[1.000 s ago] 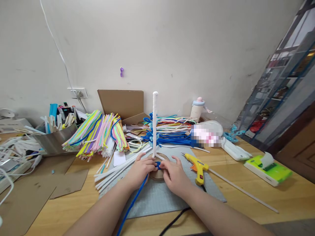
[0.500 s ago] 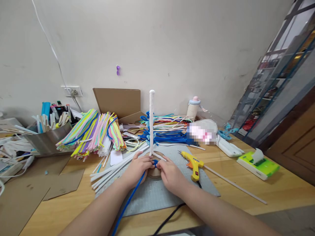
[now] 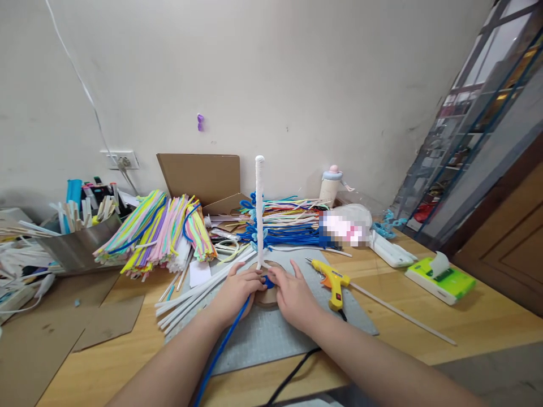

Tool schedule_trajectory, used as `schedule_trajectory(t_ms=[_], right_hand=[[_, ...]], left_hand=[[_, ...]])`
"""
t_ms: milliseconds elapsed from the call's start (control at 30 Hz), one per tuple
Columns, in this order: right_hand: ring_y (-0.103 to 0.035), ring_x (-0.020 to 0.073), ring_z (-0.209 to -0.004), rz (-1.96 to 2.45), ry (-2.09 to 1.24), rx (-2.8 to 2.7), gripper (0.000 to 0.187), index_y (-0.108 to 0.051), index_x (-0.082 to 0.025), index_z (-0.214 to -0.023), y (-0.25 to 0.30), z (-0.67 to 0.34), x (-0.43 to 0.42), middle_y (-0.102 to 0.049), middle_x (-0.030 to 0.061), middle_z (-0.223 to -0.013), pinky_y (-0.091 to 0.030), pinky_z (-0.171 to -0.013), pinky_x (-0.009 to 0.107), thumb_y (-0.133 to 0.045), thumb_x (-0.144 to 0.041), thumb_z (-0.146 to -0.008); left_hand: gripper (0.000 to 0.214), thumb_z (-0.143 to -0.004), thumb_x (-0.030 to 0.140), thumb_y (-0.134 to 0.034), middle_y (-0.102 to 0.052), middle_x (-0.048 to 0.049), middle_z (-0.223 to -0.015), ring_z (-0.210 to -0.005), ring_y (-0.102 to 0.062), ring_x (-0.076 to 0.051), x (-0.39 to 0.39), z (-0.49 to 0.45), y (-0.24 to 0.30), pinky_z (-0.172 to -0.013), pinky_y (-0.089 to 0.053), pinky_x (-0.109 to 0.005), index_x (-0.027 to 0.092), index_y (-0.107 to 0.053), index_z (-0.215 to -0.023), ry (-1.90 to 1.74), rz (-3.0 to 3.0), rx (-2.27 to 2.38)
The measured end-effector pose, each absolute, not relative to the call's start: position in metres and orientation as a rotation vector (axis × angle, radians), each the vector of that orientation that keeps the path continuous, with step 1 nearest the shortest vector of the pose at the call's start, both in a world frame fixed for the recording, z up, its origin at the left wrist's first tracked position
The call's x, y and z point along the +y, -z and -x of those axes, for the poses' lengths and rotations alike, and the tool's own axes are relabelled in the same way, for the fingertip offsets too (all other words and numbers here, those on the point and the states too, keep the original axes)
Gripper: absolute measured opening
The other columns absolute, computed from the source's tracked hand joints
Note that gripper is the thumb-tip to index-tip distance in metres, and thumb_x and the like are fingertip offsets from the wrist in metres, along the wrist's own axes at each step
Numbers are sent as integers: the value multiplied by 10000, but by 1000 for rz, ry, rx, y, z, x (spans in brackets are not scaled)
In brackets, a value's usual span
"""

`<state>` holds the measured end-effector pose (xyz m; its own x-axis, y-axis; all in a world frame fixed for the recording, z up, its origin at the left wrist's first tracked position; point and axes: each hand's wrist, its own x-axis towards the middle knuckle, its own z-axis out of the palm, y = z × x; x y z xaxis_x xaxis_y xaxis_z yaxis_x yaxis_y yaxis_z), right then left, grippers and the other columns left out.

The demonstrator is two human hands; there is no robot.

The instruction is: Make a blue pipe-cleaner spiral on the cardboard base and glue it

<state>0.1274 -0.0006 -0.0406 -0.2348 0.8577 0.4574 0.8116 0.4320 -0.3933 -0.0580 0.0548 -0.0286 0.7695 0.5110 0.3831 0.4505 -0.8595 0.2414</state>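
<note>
A white fuzzy-wrapped upright post (image 3: pixel 259 209) stands on a round wooden base (image 3: pixel 268 298) on a grey mat (image 3: pixel 271 333). My left hand (image 3: pixel 235 294) and my right hand (image 3: pixel 294 297) meet at the foot of the post. Both pinch a blue pipe cleaner (image 3: pixel 220 353), whose end is coiled between my fingertips at the base. The rest of the blue pipe cleaner trails back along my left forearm toward me.
A yellow glue gun (image 3: pixel 333 281) lies right of my right hand, its black cord running to the table edge. White pipe cleaners (image 3: pixel 190 294) lie left. Coloured pipe cleaner piles (image 3: pixel 161 232), a cardboard box (image 3: pixel 203 178), a metal tub (image 3: pixel 78 243) and a green tissue pack (image 3: pixel 441 280) surround the mat.
Both hands stay at the post's foot on the blue pipe cleaner; my fingers have shifted slightly. The camera view has drifted a little.
</note>
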Motion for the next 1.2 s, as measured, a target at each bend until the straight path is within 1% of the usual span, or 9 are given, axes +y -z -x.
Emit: schedule_trajectory(t_ms=[300,433,533,633,733,833,933,1100,1200], right_hand=[[-522,213,-1132,1324,109,-2428,377,-539,-124,-1104,29,-131,-7,-649,143,-1071,12,-1123,514,-372,-50,-774],[-332,262,-1319,1307,37,-2511,494,-388,-90,-1332,29,-134,-15,-508,187,-1316,57,-1097,567,-430,-204,-853],[-270,287,-1349,1288,-63,-2491,650,-234,-131,-1430,24,-141,-25,-382,172,-1425,-22,-1083,599,-445,-414,-884],[-438,268,-1238,1478,-28,-2187,499,-369,-156,-1360,16,-162,-39,-505,148,-1330,-188,-1062,551,-392,-365,-908],[-629,252,-872,1936,-42,-1803,357,-643,-196,-922,10,-193,-52,-695,103,-891,-439,-814,416,-326,-361,-917],[-640,264,-725,2378,-252,-1616,550,-639,-217,-692,9,-218,-54,-678,88,-719,-439,-606,341,-257,-558,-894],[-642,298,-767,2536,-383,-1609,609,-657,-198,-680,14,-228,-44,-686,125,-778,-436,-620,356,-287,-658,-830],[-631,349,-817,2437,-516,-1528,363,-659,-166,-716,29,-232,-28,-674,170,-843,-434,-657,397,-533,-506,-718],[-639,290,-701,2346,-629,-1468,293,-612,-164,-707,34,-237,-28,-653,127,-733,-439,-581,347,-505,-436,-738]], left_hand=[[375,-824,69,-395,-685,42,-1067,-1140,-538,-154,62,57,43,-1093,-101,-395,309,-665,-927,-718,-2820,766],[341,-828,95,-419,-674,35,-1101,-1111,-558,-153,57,57,38,-1092,-130,-389,299,-666,-944,-716,-2804,768],[313,-841,122,-436,-675,33,-1101,-1101,-567,-158,55,57,38,-1095,-151,-395,301,-671,-945,-735,-2786,767],[285,-886,167,-439,-690,37,-1070,-1086,-582,-165,60,58,45,-1098,-161,-410,310,-680,-935,-770,-2785,769],[284,-912,194,-435,-690,36,-1077,-1081,-588,-171,65,59,53,-1097,-174,-423,322,-686,-949,-792,-2804,759],[282,-926,217,-430,-686,30,-1092,-1114,-568,-178,68,60,59,-1100,-163,-436,329,-685,-969,-829,-2815,760],[266,-927,237,-441,-683,34,-1104,-1152,-540,-181,69,62,63,-1105,-136,-446,342,-676,-994,-854,-2818,760],[263,-931,246,-432,-675,24,-1123,-1164,-523,-173,64,64,59,-1104,-115,-443,335,-660,-1026,-847,-2824,757],[286,-940,221,-406,-647,31,-1168,-1194,-488,-165,56,65,43,-1093,-103,-442,344,-644,-1040,-738,-2893,763]])
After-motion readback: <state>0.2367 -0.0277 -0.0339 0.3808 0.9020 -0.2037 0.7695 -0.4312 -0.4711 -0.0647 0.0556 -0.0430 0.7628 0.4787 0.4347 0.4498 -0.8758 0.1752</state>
